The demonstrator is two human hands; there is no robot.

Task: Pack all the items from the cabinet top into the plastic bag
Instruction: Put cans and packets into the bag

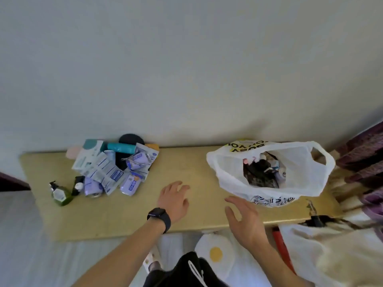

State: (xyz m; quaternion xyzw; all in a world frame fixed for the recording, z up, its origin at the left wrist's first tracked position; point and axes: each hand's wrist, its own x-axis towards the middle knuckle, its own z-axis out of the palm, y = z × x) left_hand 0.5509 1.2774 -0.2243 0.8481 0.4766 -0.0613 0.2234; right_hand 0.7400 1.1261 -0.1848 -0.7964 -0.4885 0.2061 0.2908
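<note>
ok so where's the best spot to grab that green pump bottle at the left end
Grip the green pump bottle around its wide body, below the pump head. It stands apart at the pile's near-left corner, so the left hand can probably come in from the front, where nothing blocks it.

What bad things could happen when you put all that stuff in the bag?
The green pump bottle stands near the cabinet top's front left edge, so a swipe at the pile of packets might knock it off. The plastic bag is floppy and already partly full, so its mouth could fold shut and things could spill.
</note>
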